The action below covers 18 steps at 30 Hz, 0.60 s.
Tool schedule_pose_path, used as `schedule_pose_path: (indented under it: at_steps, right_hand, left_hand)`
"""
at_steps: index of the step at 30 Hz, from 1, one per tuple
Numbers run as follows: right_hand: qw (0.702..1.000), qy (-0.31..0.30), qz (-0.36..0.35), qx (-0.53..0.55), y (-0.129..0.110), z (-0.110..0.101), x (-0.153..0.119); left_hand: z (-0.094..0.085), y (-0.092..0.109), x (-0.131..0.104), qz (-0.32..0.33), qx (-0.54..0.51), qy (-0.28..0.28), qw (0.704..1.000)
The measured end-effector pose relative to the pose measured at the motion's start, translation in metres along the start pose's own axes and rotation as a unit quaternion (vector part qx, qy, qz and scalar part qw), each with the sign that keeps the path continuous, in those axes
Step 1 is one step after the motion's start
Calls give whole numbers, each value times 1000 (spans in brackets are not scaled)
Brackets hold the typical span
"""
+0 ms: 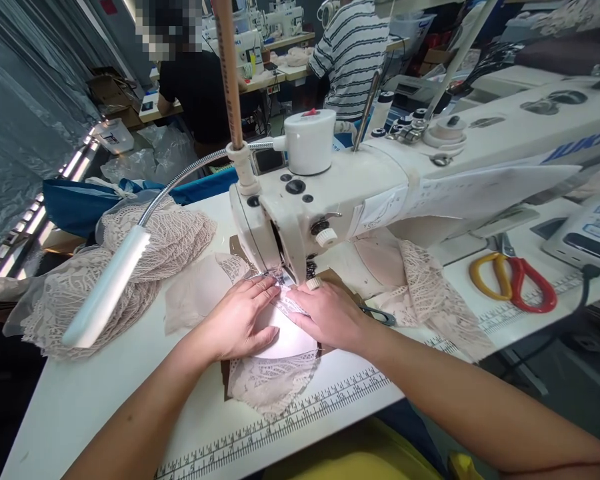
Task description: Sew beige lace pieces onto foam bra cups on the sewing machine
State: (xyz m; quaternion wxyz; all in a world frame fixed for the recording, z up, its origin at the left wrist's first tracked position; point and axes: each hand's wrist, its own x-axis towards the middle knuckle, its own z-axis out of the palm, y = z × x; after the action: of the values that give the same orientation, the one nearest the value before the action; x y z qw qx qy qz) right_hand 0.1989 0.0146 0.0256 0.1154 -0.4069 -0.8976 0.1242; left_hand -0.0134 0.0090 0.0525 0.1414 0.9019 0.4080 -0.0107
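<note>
A pale lace fabric piece [275,383] lies under the needle area of a white sewing machine [325,193], its scalloped edge toward me. My left hand [243,313] rests flat on the cloth left of the presser foot [279,277], fingers stretched out and pointing at it. From the right, my right hand [327,313] lies on the same piece with its fingers extended close to the foot. The fingertips of both hands sit near the lit stitching spot. What is directly under the palms is hidden.
Stacked lace pieces [165,233] lie at the left beneath a lamp [107,287] on a bent neck. More lace [425,293], small thread snips [380,316] and scissors with yellow and red handles [513,280] are at the right. A ruler strip [280,427] runs along the table's front. Two people sit beyond.
</note>
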Motion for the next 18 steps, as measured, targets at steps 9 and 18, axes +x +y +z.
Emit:
schedule_pose_path:
  at_steps: [9, 18]
  right_hand:
    - [999, 36, -18, 9, 7, 0, 0]
    - [997, 53, -53, 27, 6, 6, -2]
  left_hand:
    - [-16, -5, -7, 3, 61, -10, 998]
    - [10, 13, -9, 27, 14, 123, 992]
